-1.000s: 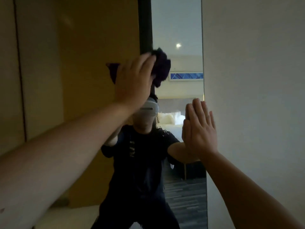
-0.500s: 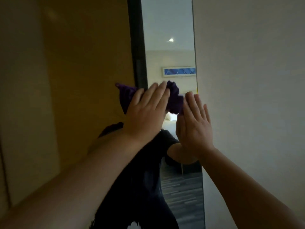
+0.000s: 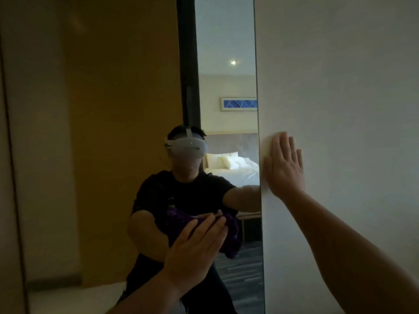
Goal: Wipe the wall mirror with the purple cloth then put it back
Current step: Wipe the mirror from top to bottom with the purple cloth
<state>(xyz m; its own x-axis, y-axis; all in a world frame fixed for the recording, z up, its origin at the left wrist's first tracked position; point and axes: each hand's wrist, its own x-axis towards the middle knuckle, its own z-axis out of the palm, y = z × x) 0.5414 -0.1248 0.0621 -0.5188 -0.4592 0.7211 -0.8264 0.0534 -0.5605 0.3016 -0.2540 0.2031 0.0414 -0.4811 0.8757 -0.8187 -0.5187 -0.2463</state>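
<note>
Purple cloth (image 3: 230, 237) pressed to wall mirror (image 3: 226, 87) under flat-fingered left hand (image 3: 195, 250) (wiping); open right hand (image 3: 283, 166) braces on wall (image 3: 340, 87).

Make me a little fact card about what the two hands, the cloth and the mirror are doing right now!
left hand: flat, straight fingers pressing the purple cloth against the mirror
purple cloth: bunched up, low on the glass
wall mirror: tall and narrow, reflecting a bed and a framed picture
right hand: open, palm flat on the white wall beside the mirror's edge
cloth put back: not yet
</note>
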